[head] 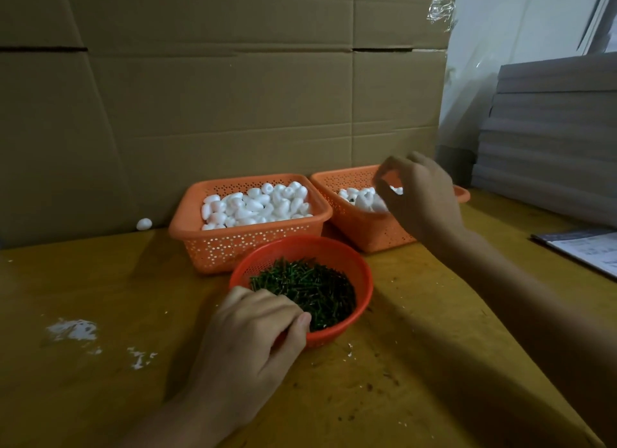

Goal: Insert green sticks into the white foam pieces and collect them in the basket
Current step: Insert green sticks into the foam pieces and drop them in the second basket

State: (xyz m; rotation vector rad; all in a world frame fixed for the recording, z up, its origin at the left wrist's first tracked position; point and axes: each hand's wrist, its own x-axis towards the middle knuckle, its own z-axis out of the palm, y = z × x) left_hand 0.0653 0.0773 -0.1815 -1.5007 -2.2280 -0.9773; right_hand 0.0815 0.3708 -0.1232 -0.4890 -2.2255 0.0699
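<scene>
**Green sticks in the red bowl, one hand at each container**

Green sticks (307,290) lie in a heap inside the round red bowl (365,280), in the lower middle of the frame, on the yellow table (100,280). The left hand (253,327) is at the near left rim of this bowl. Its fingers are curled down into the sticks and its thumb lies along the rim. I cannot tell if it has taken hold of a stick.

White crumbs (71,329) are scattered on the table at lower left.

Just behind the bowl stands the left orange basket (240,247), filled with white foam pieces (257,203). The right orange basket (364,233) stands touching it and holds fewer pieces. The right hand (420,197) hangs over this basket. Its fingers are bent, with thumb and forefinger tips close together. Whether they pinch something is not clear.

One loose foam piece (144,224) rests at middle left, against the cardboard wall (233,96) that fills the upper frame. Grey stacked sheets (551,130) stand at the right edge.
</scene>
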